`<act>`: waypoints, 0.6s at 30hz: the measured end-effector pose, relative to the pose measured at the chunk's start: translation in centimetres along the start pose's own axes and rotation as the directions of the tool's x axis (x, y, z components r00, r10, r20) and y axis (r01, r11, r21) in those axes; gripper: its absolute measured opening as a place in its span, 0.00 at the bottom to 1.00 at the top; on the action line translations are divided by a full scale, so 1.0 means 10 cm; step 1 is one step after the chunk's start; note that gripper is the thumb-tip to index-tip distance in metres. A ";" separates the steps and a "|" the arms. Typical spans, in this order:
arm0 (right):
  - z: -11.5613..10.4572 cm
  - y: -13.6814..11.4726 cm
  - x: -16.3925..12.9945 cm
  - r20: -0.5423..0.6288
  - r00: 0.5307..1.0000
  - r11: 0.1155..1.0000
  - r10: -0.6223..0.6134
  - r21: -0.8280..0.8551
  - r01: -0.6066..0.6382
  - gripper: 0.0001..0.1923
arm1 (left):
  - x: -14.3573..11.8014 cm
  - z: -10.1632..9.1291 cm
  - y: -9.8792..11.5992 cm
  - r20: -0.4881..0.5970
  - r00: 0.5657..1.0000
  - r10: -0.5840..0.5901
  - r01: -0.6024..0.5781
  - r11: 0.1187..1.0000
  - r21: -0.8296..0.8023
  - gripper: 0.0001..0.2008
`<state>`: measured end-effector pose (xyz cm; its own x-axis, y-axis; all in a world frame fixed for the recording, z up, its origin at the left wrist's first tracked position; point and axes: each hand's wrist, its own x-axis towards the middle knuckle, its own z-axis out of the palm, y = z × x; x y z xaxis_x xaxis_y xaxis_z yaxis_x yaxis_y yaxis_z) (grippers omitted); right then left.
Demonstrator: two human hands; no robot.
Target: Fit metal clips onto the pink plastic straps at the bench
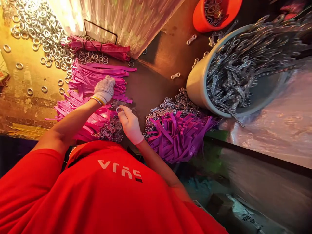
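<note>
My left hand (104,90), in a white dotted knit glove, is curled over a spread pile of pink straps (85,78). Its fingertips are hidden among them, so I cannot tell what they grip. A metal ring (119,110) is pinched between the thumb and fingers of my right hand (131,125), which wears a thin pale glove. Just below the ring, small metal links (113,128) lie heaped beside the pink straps. To the right of my right hand, purple straps (176,138) rest in a pile against more metal links (162,109).
Loose metal rings (48,31) cover the upper left of the table. A bundle of red-pink straps (102,47) lies by a black wire handle (99,31) and a translucent ribbed sheet (117,19). At right stand a pale bucket (197,81) of twisted metal pieces and an orange container (200,18).
</note>
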<state>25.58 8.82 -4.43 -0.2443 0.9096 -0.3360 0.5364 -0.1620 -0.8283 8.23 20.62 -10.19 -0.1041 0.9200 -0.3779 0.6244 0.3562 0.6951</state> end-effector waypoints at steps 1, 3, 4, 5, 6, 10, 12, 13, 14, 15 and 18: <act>-0.01 -0.01 0.03 -0.003 1.000 0.999 -0.031 -0.019 0.031 0.22 | -0.06 -0.07 0.00 -0.005 1.000 0.017 -0.018 1.000 -0.009 0.06; -0.03 -0.05 0.09 0.006 0.992 0.989 -0.123 -0.088 0.123 0.21 | -0.29 -0.27 -0.02 0.006 0.998 0.060 -0.059 0.997 -0.041 0.05; -0.03 -0.08 0.11 0.021 0.985 0.975 -0.173 -0.137 0.174 0.21 | -0.46 -0.38 -0.02 0.034 0.997 0.067 -0.063 0.994 -0.089 0.05; -0.02 -0.12 0.13 0.038 0.975 0.957 -0.217 -0.189 0.221 0.20 | -0.64 -0.48 -0.03 0.066 0.996 0.060 -0.050 0.987 -0.151 0.07; 0.00 -0.17 0.13 0.058 0.965 0.935 -0.254 -0.239 0.260 0.20 | -0.84 -0.57 -0.03 0.132 0.991 0.033 0.006 0.960 -0.280 0.09; 0.10 -0.45 0.04 0.178 0.938 0.840 -0.297 -0.419 0.345 0.21 | -1.55 -0.75 -0.04 0.277 0.960 -0.045 0.212 0.762 -0.611 0.15; 0.14 -0.59 -0.07 0.255 0.934 0.765 -0.251 -0.538 0.353 0.21 | -1.78 -0.75 -0.06 0.260 0.965 -0.046 0.204 0.757 -0.621 0.15; 0.15 -0.66 -0.14 0.288 0.932 0.721 -0.221 -0.595 0.355 0.21 | -1.86 -0.74 -0.08 0.247 0.969 -0.030 0.176 0.784 -0.596 0.15; 0.15 -0.71 -0.21 0.316 0.929 0.676 -0.195 -0.642 0.360 0.20 | -1.93 -0.72 -0.11 0.237 0.971 0.002 0.134 0.821 -0.555 0.15; 0.16 -0.74 -0.28 0.335 0.926 0.635 -0.175 -0.680 0.366 0.19 | -1.98 -0.69 -0.14 0.231 0.972 0.050 0.077 0.859 -0.507 0.15; 0.18 -0.77 -0.47 0.350 0.922 0.564 -0.168 -0.733 0.381 0.19 | -2.10 -0.61 -0.26 0.229 0.952 0.202 -0.104 0.919 -0.379 0.10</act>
<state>21.11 5.10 2.73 -0.5978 0.7319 -0.3269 0.8014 0.5356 -0.2664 4.06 1.40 -0.28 0.2039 0.9106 -0.3596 0.2912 0.2943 0.9103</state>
